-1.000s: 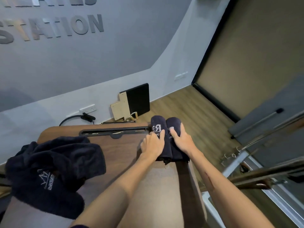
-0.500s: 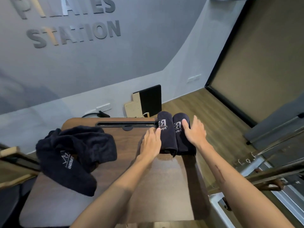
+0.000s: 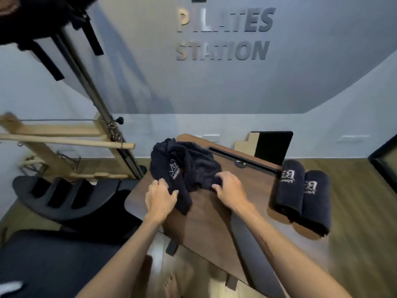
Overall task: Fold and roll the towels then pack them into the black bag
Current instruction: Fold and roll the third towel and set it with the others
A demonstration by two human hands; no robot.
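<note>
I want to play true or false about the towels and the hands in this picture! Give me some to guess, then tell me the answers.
1. Two rolled towels lie side by side on the table. True.
2. The left hand rests on a rolled towel. False: it grips the crumpled towel.
3. The right hand touches the crumpled towel. True.
4. The crumpled towel is neatly folded. False: it lies bunched in a heap.

Crumpled towel (image 3: 184,168): dark navy w/ white logo. Rolled towels (image 3: 300,196): same navy, white lettering. Worktop (image 3: 214,224): dark brown wood grain, black slot at far edge. Wall (image 3: 214,89): grey-blue over white, grey letters. Floor (image 3: 363,211): mid-brown wood. Board (image 3: 272,147): black
</note>
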